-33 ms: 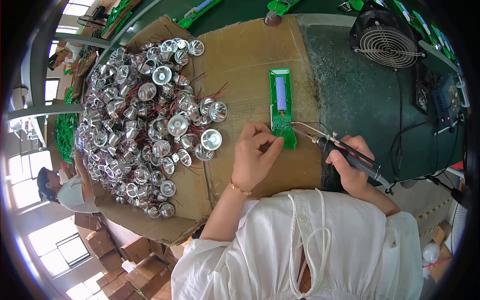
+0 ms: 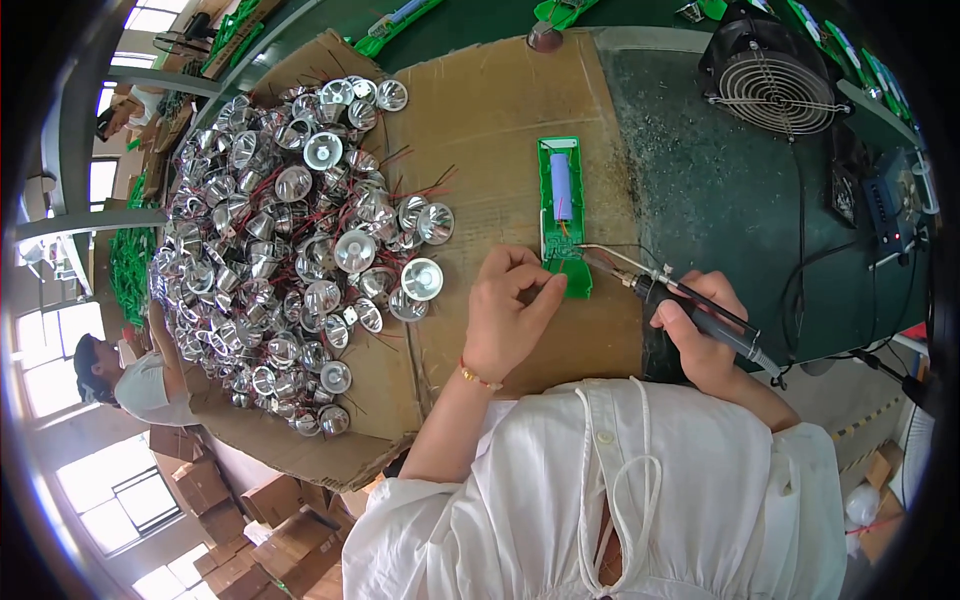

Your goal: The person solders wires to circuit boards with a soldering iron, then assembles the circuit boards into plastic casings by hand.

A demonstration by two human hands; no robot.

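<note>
The green case (image 2: 577, 287) lies on the cardboard sheet (image 2: 480, 110), roughly centred ahead of the person, its long axis running almost straight away from the body. Inside it, the purple battery (image 2: 562, 187) follows that same axis in the far part, and the small circuit board (image 2: 562, 247) sits in the nearer part.

The left hand (image 2: 505, 312) is the nearer one: its fingertips are at the case's near left edge, so the board lies just ahead and to the right of them. Thumb and forefinger are drawn close together; whether they meet, or pinch anything thin, cannot be told.

The right hand (image 2: 708, 358) stands apart from the case, to its right and nearer the body. It is closed around the soldering iron (image 2: 715, 328), whose slim front end slants leftward and away, across the case's long axis, to the board's right side.

Farther left lies a heap of shiny lamp cups (image 2: 283, 250); to the far right, a fan (image 2: 778, 92) stands on the dark green tabletop (image 2: 690, 170).
</note>
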